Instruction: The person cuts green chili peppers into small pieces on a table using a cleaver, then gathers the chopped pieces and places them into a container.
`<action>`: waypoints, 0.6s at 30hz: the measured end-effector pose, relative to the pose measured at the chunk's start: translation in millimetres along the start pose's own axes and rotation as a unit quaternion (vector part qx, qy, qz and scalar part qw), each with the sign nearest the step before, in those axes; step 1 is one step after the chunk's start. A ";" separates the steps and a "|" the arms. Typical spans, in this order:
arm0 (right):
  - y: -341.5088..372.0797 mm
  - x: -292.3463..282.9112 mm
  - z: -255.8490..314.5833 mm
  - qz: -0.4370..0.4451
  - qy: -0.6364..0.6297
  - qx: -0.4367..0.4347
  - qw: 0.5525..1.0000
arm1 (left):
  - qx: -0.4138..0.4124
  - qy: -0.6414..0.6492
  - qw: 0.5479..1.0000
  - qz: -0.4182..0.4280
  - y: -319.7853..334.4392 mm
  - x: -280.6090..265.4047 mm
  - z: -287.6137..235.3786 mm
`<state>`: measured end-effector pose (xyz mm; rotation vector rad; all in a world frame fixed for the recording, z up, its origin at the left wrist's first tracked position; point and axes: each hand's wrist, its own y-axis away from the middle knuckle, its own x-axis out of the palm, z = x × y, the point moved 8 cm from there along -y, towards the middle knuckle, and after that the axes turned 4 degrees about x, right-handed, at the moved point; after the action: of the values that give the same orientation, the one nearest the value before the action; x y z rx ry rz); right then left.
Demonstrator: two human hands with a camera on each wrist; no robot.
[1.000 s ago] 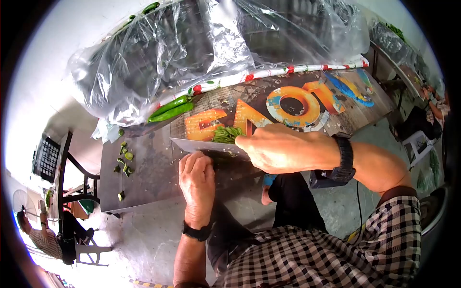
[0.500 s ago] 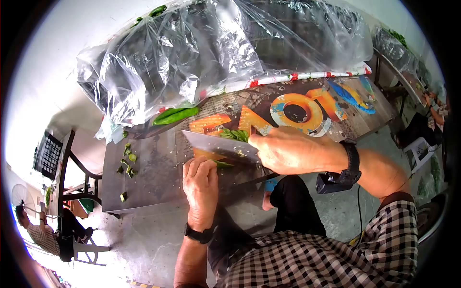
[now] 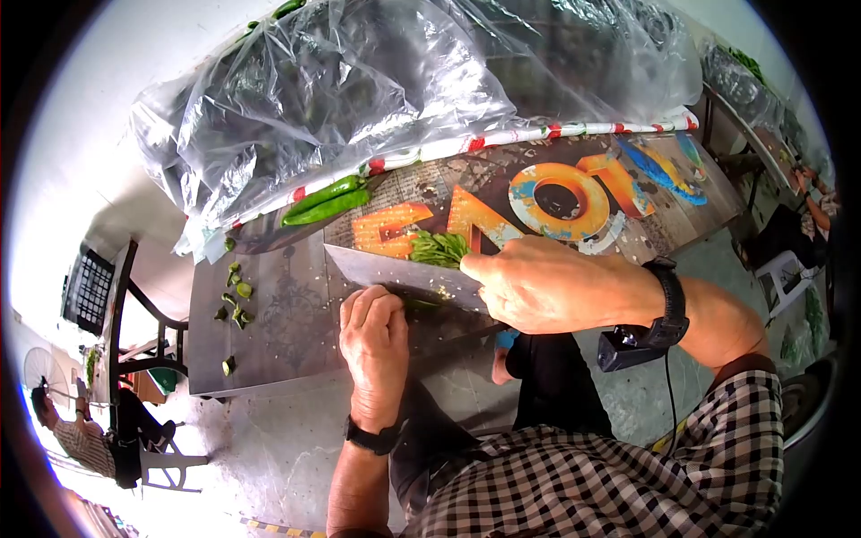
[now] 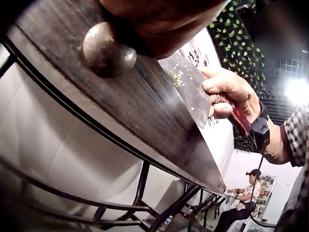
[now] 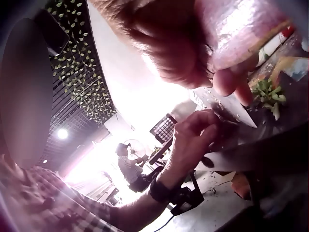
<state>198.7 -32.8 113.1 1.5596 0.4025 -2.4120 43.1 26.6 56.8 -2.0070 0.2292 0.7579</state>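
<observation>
A broad knife [image 3: 408, 276] slants over the table with bits of green stuck to its blade; my right hand [image 3: 538, 282] grips its handle, seen as reddish in the left wrist view near the right hand [image 4: 231, 96]. Close to the blade's left part, my left hand [image 3: 372, 332] rests on the table with curled fingers. A green pepper [image 3: 420, 305] lies partly hidden under the blade, beside the left fingertips. Behind the blade sits a pile of cut green strips [image 3: 438, 248]. In the right wrist view the left hand [image 5: 193, 140] is by the blade.
Two whole green peppers [image 3: 325, 208] lie by the clear plastic sheet [image 3: 359, 90] along the table's back. Pepper stem ends [image 3: 238, 305] are scattered on the left of the table [image 3: 278, 332]. Other people sit at tables to the far left and far right.
The blade was raised and tilted, uncovering the pepper half a second ago; now it is lower and covers more of it. The left hand has barely moved.
</observation>
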 end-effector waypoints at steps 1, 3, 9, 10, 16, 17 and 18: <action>0.5 -1.1 3.0 0.002 0.013 -0.014 1.000 | -0.002 0.001 1.000 0.000 -0.3 -0.3 0.2; 0.4 0.1 2.4 0.012 -0.021 0.010 1.000 | -0.002 0.005 1.000 0.000 -0.8 -0.7 0.2; 1.5 0.0 1.0 0.033 -0.055 0.041 0.997 | -0.003 0.008 1.000 -0.006 -0.9 -2.1 -1.8; 0.5 0.6 -0.7 0.034 -0.065 0.045 0.996 | -0.003 0.009 1.000 -0.006 -0.9 -2.2 -1.9; -12.7 8.8 7.2 0.027 -0.016 -0.013 0.999 | -0.007 0.004 1.000 0.001 -1.4 -0.9 -0.3; -16.1 9.7 7.2 0.018 -0.037 -0.011 0.999 | -0.008 0.003 1.000 0.004 -1.2 -0.7 0.0; -19.4 9.9 6.7 0.009 -0.057 -0.009 0.998 | -0.008 0.002 1.000 0.007 -2.1 -0.4 -0.1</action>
<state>182.3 -17.6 108.5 1.4048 0.3865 -2.4611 43.8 27.6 58.6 -2.0245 0.2402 0.7656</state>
